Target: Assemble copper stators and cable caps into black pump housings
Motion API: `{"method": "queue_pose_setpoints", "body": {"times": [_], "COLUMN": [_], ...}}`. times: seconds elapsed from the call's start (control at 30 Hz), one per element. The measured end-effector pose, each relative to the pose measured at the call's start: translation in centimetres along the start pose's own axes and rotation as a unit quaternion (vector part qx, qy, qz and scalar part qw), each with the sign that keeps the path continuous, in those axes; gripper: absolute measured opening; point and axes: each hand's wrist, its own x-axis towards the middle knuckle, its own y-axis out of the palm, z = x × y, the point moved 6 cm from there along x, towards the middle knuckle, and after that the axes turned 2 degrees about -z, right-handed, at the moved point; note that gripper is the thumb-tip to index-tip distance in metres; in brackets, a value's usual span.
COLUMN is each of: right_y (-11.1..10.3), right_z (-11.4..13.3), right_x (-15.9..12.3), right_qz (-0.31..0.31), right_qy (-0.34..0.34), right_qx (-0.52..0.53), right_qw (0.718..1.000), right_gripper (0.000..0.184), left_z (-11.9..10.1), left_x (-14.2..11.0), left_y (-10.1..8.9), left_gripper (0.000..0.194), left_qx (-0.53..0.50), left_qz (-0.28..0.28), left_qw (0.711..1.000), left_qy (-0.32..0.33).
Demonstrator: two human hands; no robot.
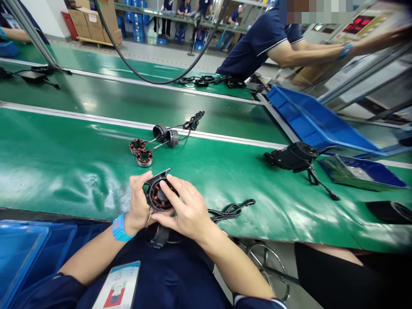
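A long green counter (64,154) is stretching across the view, with a metal rail dividing it from a second green lane behind. To the right, a blue bin (315,122) is lying tilted on the counter's far edge, and a co-worker's arm (309,51) is reaching past it. A black fan housing (294,156) is sitting well apart to the right. Two copper-wound stators (140,152) with black cable plugs (166,135) are lying just beyond the hands. At the near edge, the left hand (138,201) is gripping the rim of a black motor frame (160,194), while the right hand (186,210) is closing over it, its index finger pressing on the copper-wound centre. A bundled black cable (230,211) is lying just beside the right wrist.
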Motion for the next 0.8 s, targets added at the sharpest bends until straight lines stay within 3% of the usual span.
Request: {"method": "queue_pose_setpoints", "body": {"times": [0.1, 0.2, 0.27, 0.33, 0.43, 0.5, 0.53, 0.6, 0.63, 0.67, 0.7, 0.73, 0.8], "right_y": [-1.0, 0.6, 1.8, 1.9, -0.2, 0.1, 1.1, 4.2, 6.0, 7.7, 9.0, 9.8, 9.6], "right_z": [-0.4, -2.4, -3.4, -3.4, -1.8, 0.7, 2.3, 5.4, 6.2, 6.3, 5.9, 5.1, 3.3], "right_x": [0.1, -0.2, -0.4, -0.5, -0.9, -1.7, -2.4, -4.5, -5.7, -6.7, -7.5, -8.2, -8.6], "right_qz": [-0.056, -0.028, 0.011, 0.031, 0.004, 0.056, 0.12, 0.249, 0.275, 0.26, 0.212, 0.147, 0.013], "right_qy": [-0.01, 0.049, 0.081, 0.101, 0.144, 0.16, 0.158, 0.18, 0.218, 0.275, 0.332, 0.376, 0.407], "right_qx": [0.031, 0.061, 0.09, 0.094, 0.149, 0.336, 0.45, 0.611, 0.653, 0.677, 0.686, 0.683, 0.646], "right_qw": [0.998, 0.997, 0.993, 0.99, 0.978, 0.927, 0.871, 0.73, 0.671, 0.632, 0.612, 0.609, 0.646], "right_gripper": [0.083, 0.068, 0.062, 0.062, 0.056, 0.044, 0.042, 0.049, 0.055, 0.061, 0.065, 0.067, 0.068], "left_z": [-0.6, -0.1, 0.5, 0.7, 0.2, -0.6, -1.2, -2.5, -3.2, -3.7, -4.2, -4.5, -4.5], "left_x": [1.0, 1.4, 1.2, 1.0, 1.4, 2.4, 3.1, 4.6, 5.3, 5.9, 6.2, 6.4, 6.0], "left_y": [0.4, 2.2, 2.9, 2.6, 1.8, 1.0, 0.4, -0.8, -1.3, -1.9, -2.3, -2.7, -2.9], "left_gripper": [0.101, 0.097, 0.093, 0.093, 0.087, 0.085, 0.085, 0.084, 0.081, 0.075, 0.068, 0.061, 0.046], "left_qx": [-0.047, -0.024, 0.01, 0.024, 0.028, 0.051, 0.07, 0.112, 0.13, 0.146, 0.159, 0.169, 0.176], "left_qz": [-0.025, 0.081, 0.123, 0.108, 0.056, 0.007, -0.019, -0.073, -0.096, -0.116, -0.131, -0.141, -0.144], "left_qw": [0.998, 0.996, 0.992, 0.994, 0.998, 0.998, 0.996, 0.988, 0.983, 0.978, 0.974, 0.971, 0.971], "left_qy": [0.018, -0.016, -0.033, -0.028, 0.008, 0.039, 0.055, 0.079, 0.087, 0.092, 0.095, 0.094, 0.075]}}
